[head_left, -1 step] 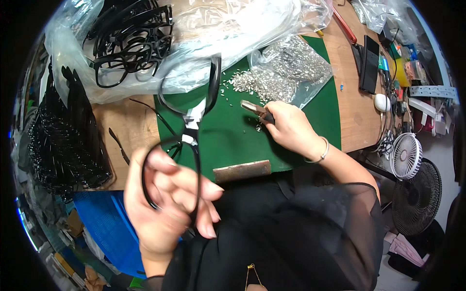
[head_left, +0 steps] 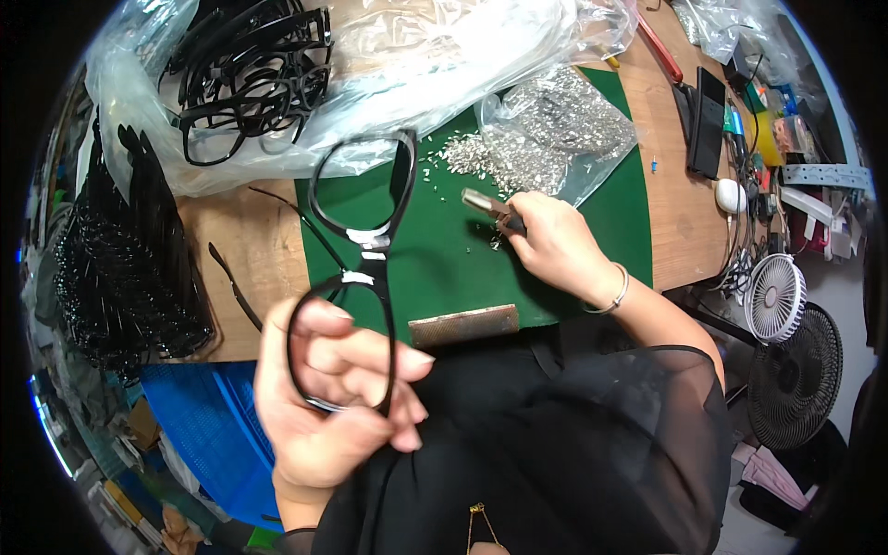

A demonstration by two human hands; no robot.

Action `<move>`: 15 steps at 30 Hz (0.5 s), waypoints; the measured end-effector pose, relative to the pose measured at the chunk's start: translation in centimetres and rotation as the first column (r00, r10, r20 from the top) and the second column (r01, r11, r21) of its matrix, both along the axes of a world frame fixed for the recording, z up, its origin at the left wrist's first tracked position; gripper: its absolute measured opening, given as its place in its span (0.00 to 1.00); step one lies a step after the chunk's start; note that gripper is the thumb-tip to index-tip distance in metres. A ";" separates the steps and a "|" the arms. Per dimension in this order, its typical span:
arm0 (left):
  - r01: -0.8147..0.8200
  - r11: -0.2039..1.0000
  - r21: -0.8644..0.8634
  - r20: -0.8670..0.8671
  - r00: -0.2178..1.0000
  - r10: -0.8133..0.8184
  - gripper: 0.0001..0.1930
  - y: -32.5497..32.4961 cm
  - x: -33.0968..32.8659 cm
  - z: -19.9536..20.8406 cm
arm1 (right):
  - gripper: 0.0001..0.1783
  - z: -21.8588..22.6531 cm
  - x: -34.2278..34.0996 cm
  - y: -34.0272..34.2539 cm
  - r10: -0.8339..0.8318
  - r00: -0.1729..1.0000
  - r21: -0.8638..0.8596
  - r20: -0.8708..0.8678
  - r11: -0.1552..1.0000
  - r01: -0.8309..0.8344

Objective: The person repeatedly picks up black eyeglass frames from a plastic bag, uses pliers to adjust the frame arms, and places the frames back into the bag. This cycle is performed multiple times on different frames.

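My left hand [head_left: 319, 444] is raised toward me, its fingers closed around the lower rim of a black eyeglass frame [head_left: 389, 310]. The frame stands on end, its bridge showing pale glare; no temple arms can be made out on it. Over the green mat [head_left: 444, 277], my right hand [head_left: 560, 239] grips pliers [head_left: 487, 204] with a metal head pointing up and left. Just beyond them lies a heap of tiny silvery pieces [head_left: 467, 157], beside a clear bag [head_left: 573, 134] full of the same. A few loose bits sit under the pliers.
Black frames [head_left: 250, 120] are piled on plastic sheeting [head_left: 416, 55] at the back left. Dark slender parts [head_left: 129, 259] heap at the left. Loose temple arms [head_left: 231, 287] lie nearby. A worn metal bar [head_left: 462, 326] edges the mat. A phone [head_left: 706, 125] and small fan [head_left: 774, 296] are right.
My left hand and the eyeglass frame have shifted slightly right. The frame has turned, so both rims face me more fully. My right hand and pliers have hardly moved.
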State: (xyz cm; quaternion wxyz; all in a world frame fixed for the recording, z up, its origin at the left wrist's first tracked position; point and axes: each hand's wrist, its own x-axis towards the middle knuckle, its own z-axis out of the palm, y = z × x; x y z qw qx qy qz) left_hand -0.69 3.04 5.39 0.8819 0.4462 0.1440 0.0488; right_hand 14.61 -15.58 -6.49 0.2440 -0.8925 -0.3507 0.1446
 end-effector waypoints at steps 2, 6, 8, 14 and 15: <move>-0.018 0.997 0.070 -0.026 0.999 0.020 0.32 -0.8 -1.2 -2.1 | 0.07 0.3 -0.1 0.6 0.014 1.000 -0.045 -0.003 0.999 -0.014; -0.007 0.952 0.306 -0.079 0.996 0.033 0.42 -3.3 -0.7 -5.0 | 0.08 -0.2 -0.1 0.7 0.102 0.991 -0.069 0.092 0.993 -0.096; -0.053 0.958 0.282 0.029 0.998 0.047 0.49 -4.1 -0.3 -5.8 | 0.08 0.2 0.0 0.2 0.070 0.997 -0.031 0.033 0.997 -0.069; 0.049 0.958 0.283 0.083 0.994 -0.076 0.50 -4.1 0.7 -6.3 | 0.09 7.2 -3.1 -0.9 -0.054 0.771 0.219 -0.634 0.944 0.247; 0.059 0.898 0.436 0.073 0.992 -0.100 0.50 -4.6 1.2 -6.3 | 0.09 7.1 -4.2 -1.3 0.000 0.761 0.329 -0.648 0.902 0.280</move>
